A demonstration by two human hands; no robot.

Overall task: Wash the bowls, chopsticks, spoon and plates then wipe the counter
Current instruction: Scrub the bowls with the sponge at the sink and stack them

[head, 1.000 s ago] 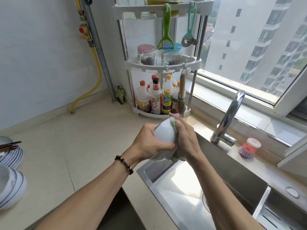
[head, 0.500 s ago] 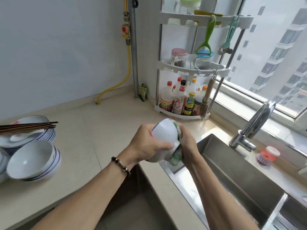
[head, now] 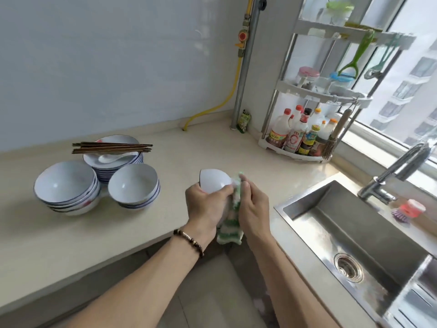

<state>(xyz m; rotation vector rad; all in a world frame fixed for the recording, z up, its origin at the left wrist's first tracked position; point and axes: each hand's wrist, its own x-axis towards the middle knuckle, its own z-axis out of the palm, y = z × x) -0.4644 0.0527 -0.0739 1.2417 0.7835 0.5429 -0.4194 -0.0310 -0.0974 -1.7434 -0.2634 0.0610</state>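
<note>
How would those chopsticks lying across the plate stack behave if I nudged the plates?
The chopsticks lie loose across the rim of the top plate, overhanging it on the left, so they would probably roll or slide off. They look thin and stiff, likely light. The spoon sits in the plate's hollow and seems less apt to shift.

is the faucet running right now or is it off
Off, as far as the view shows: no stream falls from the faucet into the sink, though its spout tip is blurred at the frame edge.
</note>
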